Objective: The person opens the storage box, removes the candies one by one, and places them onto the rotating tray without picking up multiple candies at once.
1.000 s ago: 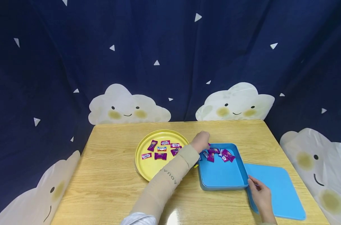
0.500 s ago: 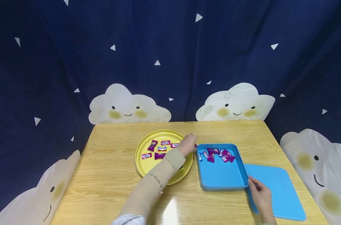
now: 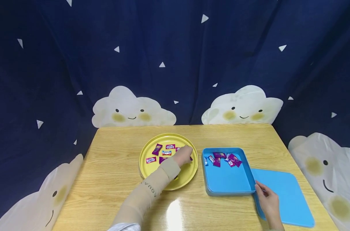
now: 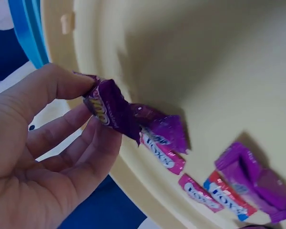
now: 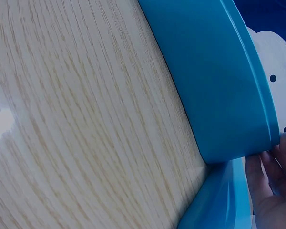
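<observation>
Candies [image 3: 157, 149] lie on the yellow tray [image 3: 180, 182] and in the blue box [image 3: 228, 179], work seemingly midway; left hand [image 3: 182, 156] pinches a purple candy [image 4: 112, 109], not yet released, over the tray, right hand [image 3: 268, 199] pinches the box's corner

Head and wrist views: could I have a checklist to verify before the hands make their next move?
1. Left hand pinches a purple candy: ok.
2. Left hand over the yellow tray: ok.
3. Purple candy apart from the second candy behind it: cannot tell, they overlap in the left wrist view.
4. Right hand grips the near right corner of the blue box: ok.
5. Blue lid off the box: ok.
</observation>
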### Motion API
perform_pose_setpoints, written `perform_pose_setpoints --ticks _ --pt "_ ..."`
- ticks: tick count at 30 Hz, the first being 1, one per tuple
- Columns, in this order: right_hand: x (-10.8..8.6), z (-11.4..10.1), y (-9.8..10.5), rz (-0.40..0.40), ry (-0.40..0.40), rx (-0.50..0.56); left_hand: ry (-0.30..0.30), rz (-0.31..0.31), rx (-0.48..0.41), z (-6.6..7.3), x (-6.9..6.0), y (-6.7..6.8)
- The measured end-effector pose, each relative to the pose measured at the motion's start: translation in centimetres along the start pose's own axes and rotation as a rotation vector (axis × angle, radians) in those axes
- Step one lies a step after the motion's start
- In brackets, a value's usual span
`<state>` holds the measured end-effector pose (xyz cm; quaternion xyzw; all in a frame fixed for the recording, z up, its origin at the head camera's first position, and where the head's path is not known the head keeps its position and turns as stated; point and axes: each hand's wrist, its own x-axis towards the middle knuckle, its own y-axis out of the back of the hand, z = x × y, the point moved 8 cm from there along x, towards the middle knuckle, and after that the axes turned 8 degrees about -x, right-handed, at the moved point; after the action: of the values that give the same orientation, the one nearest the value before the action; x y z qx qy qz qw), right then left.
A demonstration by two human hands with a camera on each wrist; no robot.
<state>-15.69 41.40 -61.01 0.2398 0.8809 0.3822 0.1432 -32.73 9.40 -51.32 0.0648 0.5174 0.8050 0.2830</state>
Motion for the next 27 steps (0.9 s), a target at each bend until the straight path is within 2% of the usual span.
perform_pose_setpoints --ticks 3,6,8,14,20,27 --pt "-1.0 -1.7 0.8 -0.028 -0.03 0.001 0.008 -0.035 -0.025 -0.3 -0.3 -0.7" --pt "-2.1 -3.3 1.4 -0.07 -0.061 0.017 -0.002 -0.058 -0.007 -0.4 -0.3 -1.3" --pt "-1.7 -2.6 1.1 -0.066 -0.06 0.001 -0.008 -0.065 0.009 -0.5 -0.3 -1.6" --pt "0.6 1.3 -0.9 0.002 -0.042 -0.028 0.014 -0.088 0.052 -0.9 -0.3 -2.4" --pt "0.7 1.5 -0.8 0.053 -0.021 -0.043 -0.014 -0.076 0.085 -0.8 -0.3 -2.9" --pt "0.6 1.5 -0.9 0.044 -0.029 -0.034 -0.01 -0.083 0.092 -1.0 -0.1 -3.2"
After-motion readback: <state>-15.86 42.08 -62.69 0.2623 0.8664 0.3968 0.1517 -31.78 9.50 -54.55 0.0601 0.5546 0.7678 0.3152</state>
